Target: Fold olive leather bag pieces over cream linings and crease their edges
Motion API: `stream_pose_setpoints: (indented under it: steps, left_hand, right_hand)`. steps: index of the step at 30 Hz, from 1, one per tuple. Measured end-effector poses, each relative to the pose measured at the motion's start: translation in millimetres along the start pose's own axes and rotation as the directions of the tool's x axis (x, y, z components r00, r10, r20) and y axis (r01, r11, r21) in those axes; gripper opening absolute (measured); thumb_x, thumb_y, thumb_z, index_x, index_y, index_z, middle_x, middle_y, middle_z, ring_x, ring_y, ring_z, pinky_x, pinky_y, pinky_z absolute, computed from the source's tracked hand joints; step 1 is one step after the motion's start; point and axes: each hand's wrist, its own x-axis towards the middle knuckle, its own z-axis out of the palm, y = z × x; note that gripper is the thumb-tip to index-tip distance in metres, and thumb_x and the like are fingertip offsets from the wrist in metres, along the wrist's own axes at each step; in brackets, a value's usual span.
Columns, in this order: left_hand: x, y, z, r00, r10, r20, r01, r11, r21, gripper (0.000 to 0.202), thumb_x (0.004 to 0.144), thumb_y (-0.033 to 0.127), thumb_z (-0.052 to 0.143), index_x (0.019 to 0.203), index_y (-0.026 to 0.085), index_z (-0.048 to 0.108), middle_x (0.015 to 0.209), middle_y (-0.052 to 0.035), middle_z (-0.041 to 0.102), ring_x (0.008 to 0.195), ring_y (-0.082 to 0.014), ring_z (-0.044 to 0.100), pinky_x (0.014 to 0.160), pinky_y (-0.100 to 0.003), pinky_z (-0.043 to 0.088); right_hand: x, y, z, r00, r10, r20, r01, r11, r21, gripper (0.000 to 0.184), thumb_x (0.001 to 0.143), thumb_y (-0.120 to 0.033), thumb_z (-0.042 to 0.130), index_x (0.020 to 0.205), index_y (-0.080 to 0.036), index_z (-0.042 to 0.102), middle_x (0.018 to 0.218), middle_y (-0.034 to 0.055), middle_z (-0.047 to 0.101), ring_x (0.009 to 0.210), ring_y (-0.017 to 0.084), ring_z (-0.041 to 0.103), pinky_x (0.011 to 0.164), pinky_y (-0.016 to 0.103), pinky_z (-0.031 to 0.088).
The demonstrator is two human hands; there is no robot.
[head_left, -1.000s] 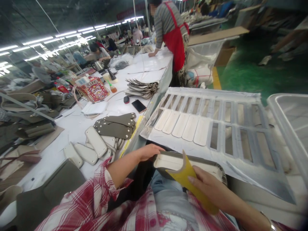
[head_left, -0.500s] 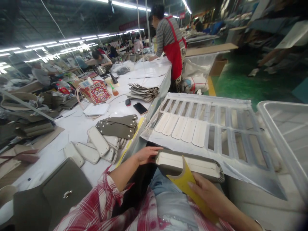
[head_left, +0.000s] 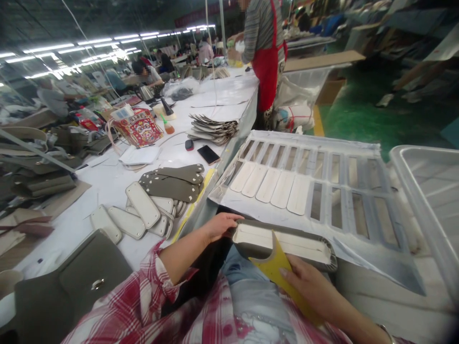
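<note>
My left hand [head_left: 219,225] grips the left end of a long grey-edged white bag panel [head_left: 287,243] that lies across my lap. My right hand [head_left: 311,286] is closed on a yellow curved scraper [head_left: 277,263], whose tip rests against the panel's near edge. Just beyond the panel lies a white slotted rack [head_left: 322,191] with several white oval pieces [head_left: 272,185] set in its left slots.
The white worktable [head_left: 114,186] on my left carries several white and grey oval panels [head_left: 150,210], a grey bag [head_left: 82,277], a phone [head_left: 208,154] and a stack of sheets [head_left: 214,130]. A person in a red apron [head_left: 267,62] stands at the far end. A plastic bin [head_left: 426,191] is on the right.
The view shifted slightly; my hands, the panel and the scraper keep nearly the same pose. The person in the red apron has raised their hands from the table.
</note>
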Motion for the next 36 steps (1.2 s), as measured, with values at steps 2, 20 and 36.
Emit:
stream_pose_setpoints:
  steps: [2,20,36]
  left_hand:
    - [0.3,0.0,7.1,0.999,0.003,-0.051,-0.002,1.000,0.020,0.042,0.063,0.010,0.053,0.103,0.016,0.065,0.077,-0.0030,0.064,0.062,-0.0121,0.055,0.056,-0.023,0.043]
    - [-25.3,-30.8,9.7,0.987,0.111,0.119,-0.069,0.947,-0.315,0.058,0.083,0.065,0.032,0.130,0.032,0.040,0.105,-0.0062,0.060,0.072,-0.0170,0.062,0.060,-0.031,0.052]
    - [-17.8,-41.7,9.4,0.950,0.307,0.046,-0.263,0.875,-0.407,0.069,0.079,0.068,0.038,0.127,0.019,0.046,0.117,-0.0090,0.057,0.108,-0.0238,0.052,0.094,-0.033,0.038]
  right_hand:
    - [0.1,-2.9,0.4,0.998,-0.060,-0.001,0.058,0.977,-0.204,0.017,0.083,-0.034,0.043,0.085,-0.018,0.050,0.083,0.0026,0.059,0.074,0.017,0.055,0.064,0.028,0.043]
    - [5.2,-33.1,51.2,0.998,-0.038,-0.059,0.046,0.990,0.135,0.031,0.075,-0.046,0.053,0.085,-0.017,0.057,0.065,-0.0003,0.059,0.049,0.012,0.048,0.046,0.024,0.040]
    - [52.8,-25.7,96.7,0.969,0.219,0.119,-0.248,0.812,0.528,0.034,0.072,-0.052,0.058,0.074,-0.018,0.055,0.056,0.0002,0.059,0.045,0.012,0.052,0.053,0.029,0.048]
